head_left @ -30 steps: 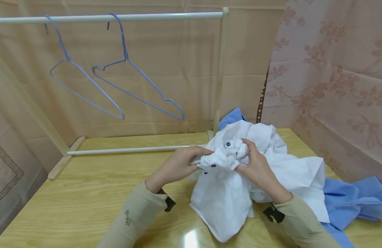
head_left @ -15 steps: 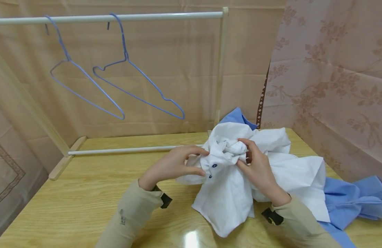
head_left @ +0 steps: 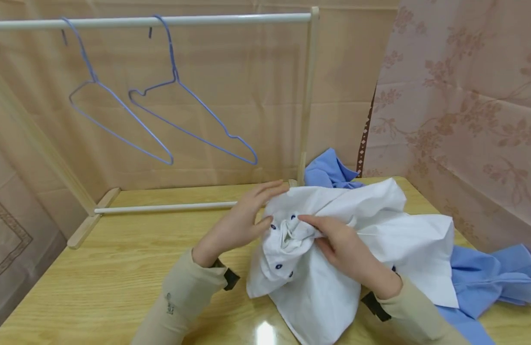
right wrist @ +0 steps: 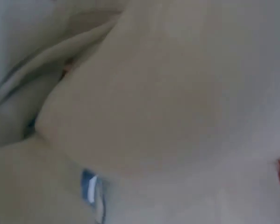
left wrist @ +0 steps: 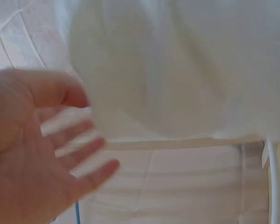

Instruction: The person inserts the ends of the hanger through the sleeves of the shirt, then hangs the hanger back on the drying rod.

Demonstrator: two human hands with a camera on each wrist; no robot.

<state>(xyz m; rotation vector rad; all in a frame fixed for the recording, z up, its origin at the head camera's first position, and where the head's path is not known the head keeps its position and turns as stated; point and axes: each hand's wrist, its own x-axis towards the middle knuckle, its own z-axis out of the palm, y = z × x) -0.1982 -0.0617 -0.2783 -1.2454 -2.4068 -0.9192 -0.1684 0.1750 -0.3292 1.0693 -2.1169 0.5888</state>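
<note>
A crumpled white shirt (head_left: 323, 302) with dark blue buttons (head_left: 279, 266) is bunched up on the right half of the table. My right hand (head_left: 349, 251) pinches a gathered fold of it between thumb and fingers. On the shirt's left side is my left hand (head_left: 235, 223), fingers extended and apart, the thumb tip close to a button. The left wrist view shows that hand's spread fingers (left wrist: 100, 175) at the edge of the hanging white cloth (left wrist: 177, 70). Cloth fills most of the right wrist view and hides the right fingers there.
Two blue wire hangers (head_left: 244, 139) hang from the white rail (head_left: 231, 20) of a wooden rack at the back left. Its lower bar (head_left: 166, 208) runs just above the table (head_left: 132, 278). Blue fabric (head_left: 491, 275) lies under and beside the shirt, with another blue part (head_left: 330, 167) behind.
The left fingers have come off the cloth and spread. The right hand has shifted left and turned inward with its fold. The shirt's bunched part has sunk lower and to the left, showing more buttons.
</note>
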